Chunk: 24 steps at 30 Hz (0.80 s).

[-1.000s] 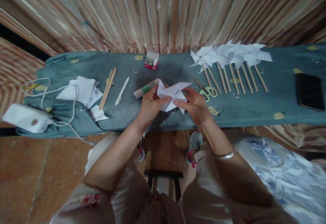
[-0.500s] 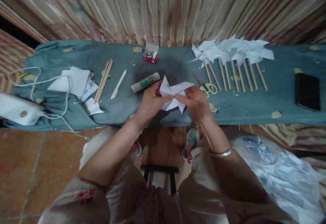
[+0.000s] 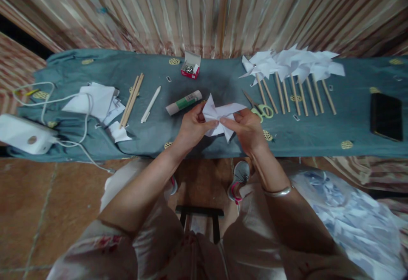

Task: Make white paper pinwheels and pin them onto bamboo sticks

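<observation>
A white paper pinwheel (image 3: 223, 112) without a stick is held between both hands, above the near edge of the cloth-covered table. My left hand (image 3: 193, 127) grips its left side, thumb pressed at the centre. From the right, my right hand (image 3: 248, 128) pinches it, its thumb also on the centre folds. The fingers behind the paper are mostly hidden. Just beyond my left hand lies a glue stick (image 3: 184, 102) with a green label. Scissors (image 3: 261, 111) with pale green handles rest beside my right hand.
Several finished pinwheels (image 3: 291, 65) on wooden sticks lie at the back right. A small red box (image 3: 191, 72) holds metal pins. Leftwards are a white pen (image 3: 151, 104), wooden sticks (image 3: 131, 100), paper sheets (image 3: 95, 101) and a white power bank (image 3: 27, 134) with cables. A phone (image 3: 386, 116) lies far right.
Both hands keep their hold on the pinwheel with hardly any movement. The whole view has shifted slightly, so the table's things appear a little further right.
</observation>
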Each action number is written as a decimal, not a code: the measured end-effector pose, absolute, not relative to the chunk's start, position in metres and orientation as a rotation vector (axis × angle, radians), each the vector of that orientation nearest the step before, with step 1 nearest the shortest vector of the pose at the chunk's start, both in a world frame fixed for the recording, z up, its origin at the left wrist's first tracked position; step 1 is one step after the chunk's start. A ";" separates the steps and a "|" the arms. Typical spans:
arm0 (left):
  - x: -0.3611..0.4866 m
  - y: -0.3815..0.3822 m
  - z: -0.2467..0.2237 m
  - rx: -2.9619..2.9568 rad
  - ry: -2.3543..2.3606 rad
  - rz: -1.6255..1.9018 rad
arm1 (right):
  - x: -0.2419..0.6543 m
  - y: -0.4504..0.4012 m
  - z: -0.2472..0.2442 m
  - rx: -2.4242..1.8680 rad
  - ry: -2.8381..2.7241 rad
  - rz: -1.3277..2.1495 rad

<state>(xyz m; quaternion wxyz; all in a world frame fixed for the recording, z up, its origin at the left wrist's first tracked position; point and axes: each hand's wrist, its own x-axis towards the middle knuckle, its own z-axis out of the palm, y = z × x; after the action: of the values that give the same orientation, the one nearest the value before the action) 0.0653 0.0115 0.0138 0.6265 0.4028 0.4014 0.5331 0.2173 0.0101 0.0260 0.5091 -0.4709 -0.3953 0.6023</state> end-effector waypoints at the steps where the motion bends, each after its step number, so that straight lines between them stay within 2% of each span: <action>1: 0.065 0.011 0.013 0.920 0.925 1.216 | 0.217 0.010 0.026 -1.138 -0.927 1.452; 24: 0.065 0.008 0.013 0.870 0.919 1.207 | 0.214 0.010 0.023 -1.119 -0.994 1.459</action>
<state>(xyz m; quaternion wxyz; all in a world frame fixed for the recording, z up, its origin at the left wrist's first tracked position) 0.0651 0.0084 0.0132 0.6413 0.3818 0.4031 0.5296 0.2142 0.0096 0.0226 0.5018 -0.4630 -0.4115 0.6037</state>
